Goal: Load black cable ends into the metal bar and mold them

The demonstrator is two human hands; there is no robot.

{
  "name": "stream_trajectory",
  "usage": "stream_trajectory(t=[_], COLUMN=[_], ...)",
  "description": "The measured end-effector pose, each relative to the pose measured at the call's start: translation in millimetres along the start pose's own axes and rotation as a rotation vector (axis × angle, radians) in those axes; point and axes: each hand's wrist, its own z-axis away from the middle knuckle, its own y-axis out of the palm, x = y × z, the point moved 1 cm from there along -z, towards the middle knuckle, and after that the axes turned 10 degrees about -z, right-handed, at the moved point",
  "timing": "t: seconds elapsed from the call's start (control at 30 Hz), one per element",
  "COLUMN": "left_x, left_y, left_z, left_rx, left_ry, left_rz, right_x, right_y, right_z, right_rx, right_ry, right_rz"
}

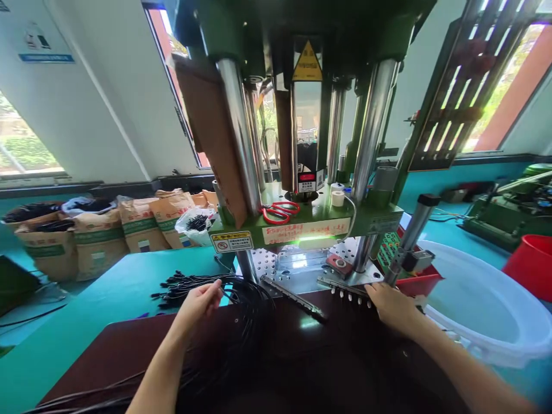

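My left hand [202, 300] is pinched closed at the coil of black cables [248, 305], with a thin black cable at its fingertips. Many cable ends with black connectors [179, 286] lie in a bunch to its left. My right hand [390, 305] is closed on the right end of a metal bar [345, 287] with several small silver pieces along its front edge. Between my hands a second metal bar [295, 296] lies slanted from the press bed onto the dark brown table [302, 356].
Ahead stands a green press [375, 210] with steel columns; red-handled scissors [280, 211] and a white roll [337, 198] lie on it. A red bin [418, 282] and a large white tub [487, 299] are at right. Paper sacks [97, 241] stand back left.
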Motion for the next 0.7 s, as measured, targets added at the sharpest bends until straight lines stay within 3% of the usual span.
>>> stream_trajectory(t=[0.1,0.2,0.23,0.3,0.4,0.5,0.63,0.7], left_x=[-30.9,-40.9,-38.1,-27.1,-10.4,-5.8,-13.8,-21.6], left_y=[53.9,119.4,139.2,171.9,202.1,216.6,231.1,239.9], left_z=[54.9,106.8,119.3,134.8,141.9,142.7,141.1,137.6], left_rx=[0.231,0.728,0.828,0.857,0.771,0.736,0.67,0.725], left_ry=[0.156,0.196,0.182,0.171,0.128,-0.057,-0.328,-0.373], left_rz=[-0.085,-0.145,-0.107,-0.059,-0.019,0.188,0.544,0.65], right_x=[-22.7,-27.3,-27.8,-28.9,-28.9,-24.1,-16.6,-14.0], right_y=[6.2,7.3,4.6,-5.0,-24.8,-43.0,-56.8,-57.6], right_z=[4.8,2.1,0.1,-4.4,-12.4,-23.8,-48.5,-66.0], right_rx=[0.042,0.072,0.082,0.094,0.112,0.108,0.056,0.049], right_ry=[0.006,-0.017,-0.023,-0.02,-0.01,-0.019,-0.05,-0.072], right_rz=[0.064,0.074,0.071,0.063,0.026,-0.047,-0.181,-0.259])
